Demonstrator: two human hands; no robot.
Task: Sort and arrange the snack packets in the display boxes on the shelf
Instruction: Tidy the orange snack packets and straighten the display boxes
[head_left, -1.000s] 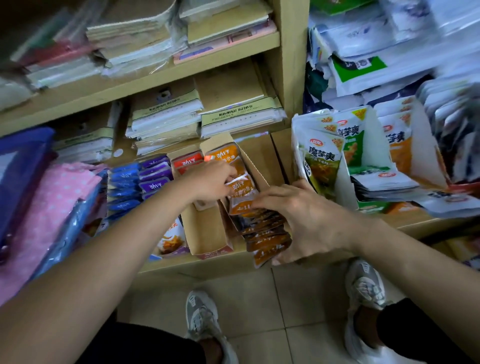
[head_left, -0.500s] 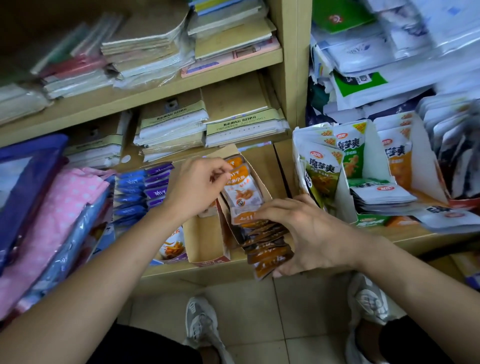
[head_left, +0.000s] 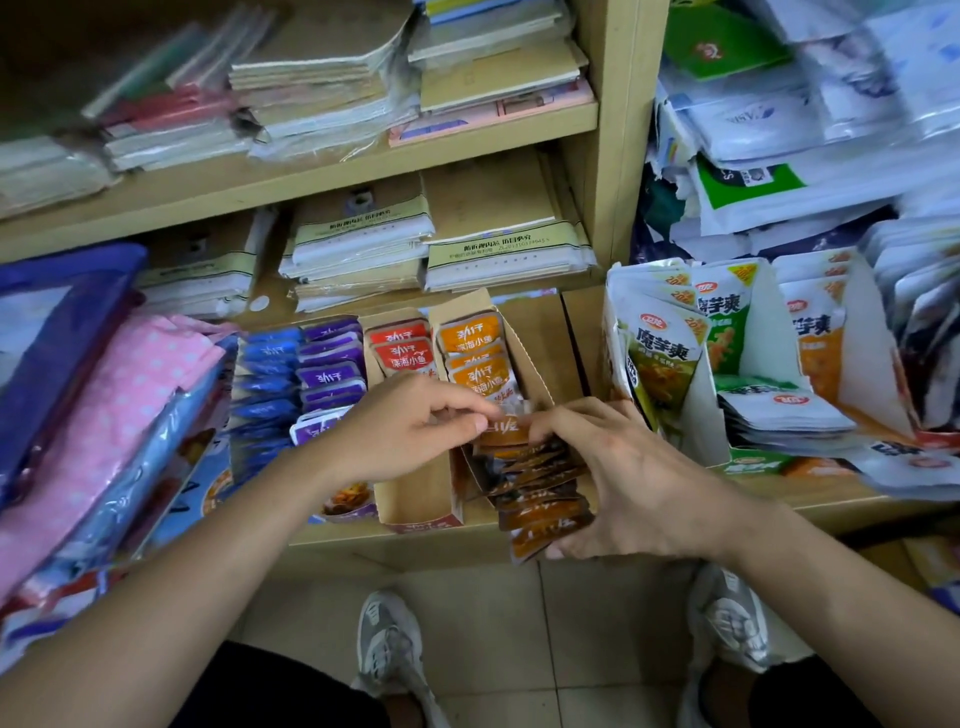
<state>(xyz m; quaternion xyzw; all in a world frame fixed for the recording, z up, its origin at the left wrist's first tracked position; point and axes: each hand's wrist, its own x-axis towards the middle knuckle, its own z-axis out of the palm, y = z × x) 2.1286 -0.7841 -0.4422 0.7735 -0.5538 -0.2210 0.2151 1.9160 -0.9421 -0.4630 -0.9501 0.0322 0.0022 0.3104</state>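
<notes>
While left hand (head_left: 405, 431) pinches and right hand (head_left: 636, 480) grips orange packets (head_left: 540, 506), wooden shelf (head_left: 415, 546), tiled floor (head_left: 519, 649)

The left hand (head_left: 410, 431) and right hand (head_left: 623, 478) are bare, as are both forearms (head_left: 208, 545) up to the picture's edge. Black legwear (head_left: 270, 691) covers the legs. Grey mesh shoes (head_left: 387, 644) with paler laces are on both feet.

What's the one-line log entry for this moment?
step: loading orange packets | left hand: pinches top packet | right hand: holds stack | box: partly filled
</notes>
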